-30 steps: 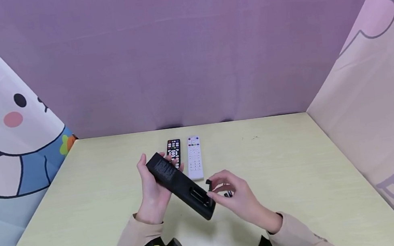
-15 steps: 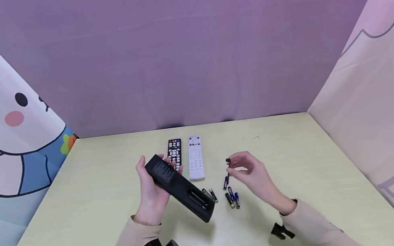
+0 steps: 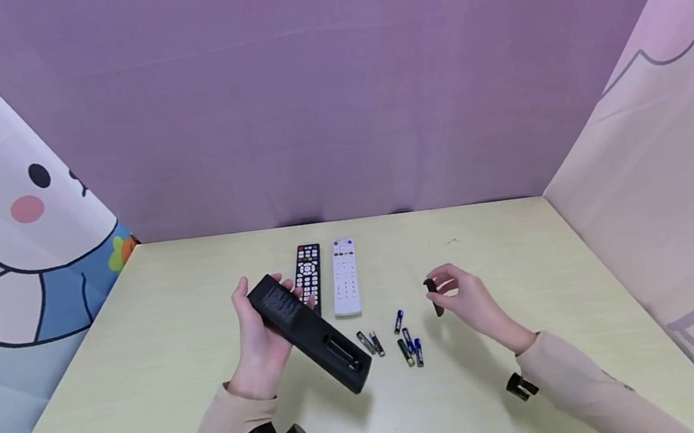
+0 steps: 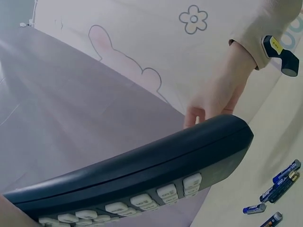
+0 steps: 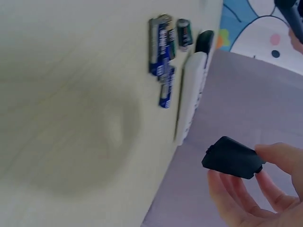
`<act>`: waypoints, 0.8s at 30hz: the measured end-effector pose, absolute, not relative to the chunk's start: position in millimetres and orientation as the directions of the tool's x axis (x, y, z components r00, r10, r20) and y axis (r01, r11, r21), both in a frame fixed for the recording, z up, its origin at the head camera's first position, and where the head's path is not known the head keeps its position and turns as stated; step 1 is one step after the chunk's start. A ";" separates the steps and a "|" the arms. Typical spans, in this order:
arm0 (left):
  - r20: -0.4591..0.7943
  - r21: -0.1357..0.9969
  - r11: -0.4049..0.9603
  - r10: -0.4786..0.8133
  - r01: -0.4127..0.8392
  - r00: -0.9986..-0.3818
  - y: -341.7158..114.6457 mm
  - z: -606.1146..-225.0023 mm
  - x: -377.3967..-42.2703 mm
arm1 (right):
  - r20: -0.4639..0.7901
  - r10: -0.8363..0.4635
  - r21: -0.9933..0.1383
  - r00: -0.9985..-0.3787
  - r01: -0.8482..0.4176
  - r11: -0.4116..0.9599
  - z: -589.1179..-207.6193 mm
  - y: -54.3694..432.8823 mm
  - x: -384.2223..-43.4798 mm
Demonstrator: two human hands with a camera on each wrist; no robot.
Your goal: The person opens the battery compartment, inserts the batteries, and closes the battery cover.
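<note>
My left hand (image 3: 260, 348) grips a black remote control (image 3: 301, 325) above the table, its back turned up and tilted down to the right. The battery compartment (image 3: 343, 352) at its lower end is uncovered, and something slim shows inside. In the left wrist view the remote's white buttons (image 4: 142, 199) face downward. Off to the right, my right hand (image 3: 475, 302) pinches a small black battery cover (image 3: 435, 298) between thumb and fingertips. The right wrist view shows the flat face of this cover (image 5: 233, 158). Several batteries (image 3: 406, 351) lie on the table between the hands.
Behind the left hand lie a black remote with white buttons (image 3: 308, 267) and a white remote (image 3: 345, 277), side by side on the pale table (image 3: 200, 283). A purple backdrop (image 3: 334, 103) rises at the table's far edge, with printed panels at both sides.
The right hand has carried the battery cover away from the remote to the right, bringing the batteries into view. The left hand with the remote has shifted slightly left.
</note>
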State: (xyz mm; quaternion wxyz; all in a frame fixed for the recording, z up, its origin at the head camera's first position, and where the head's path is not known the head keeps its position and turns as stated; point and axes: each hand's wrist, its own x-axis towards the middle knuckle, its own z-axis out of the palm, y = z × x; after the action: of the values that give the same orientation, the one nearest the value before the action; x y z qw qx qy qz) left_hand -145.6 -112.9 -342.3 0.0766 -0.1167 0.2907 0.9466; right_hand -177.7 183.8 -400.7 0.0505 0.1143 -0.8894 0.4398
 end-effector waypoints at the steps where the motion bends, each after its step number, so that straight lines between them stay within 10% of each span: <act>1: -0.257 0.529 -0.822 0.082 -0.212 -0.963 -113.6 -342.6 -145.3 | 0.179 -0.163 -0.766 -0.970 -0.241 0.596 -403.2 186.1 -179.2; 24: -0.277 0.502 -0.837 0.086 -0.220 -0.957 -122.1 -351.0 -147.4 | -0.021 -0.245 -0.498 -0.969 -0.203 0.843 -433.1 214.3 -199.7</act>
State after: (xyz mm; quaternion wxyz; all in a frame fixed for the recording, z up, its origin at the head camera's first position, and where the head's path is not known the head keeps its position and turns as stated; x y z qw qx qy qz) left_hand -147.4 -122.1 -351.0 0.0805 -0.1224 0.2742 0.9504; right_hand -199.7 214.3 -433.1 -0.0420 0.1168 -0.9591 0.2544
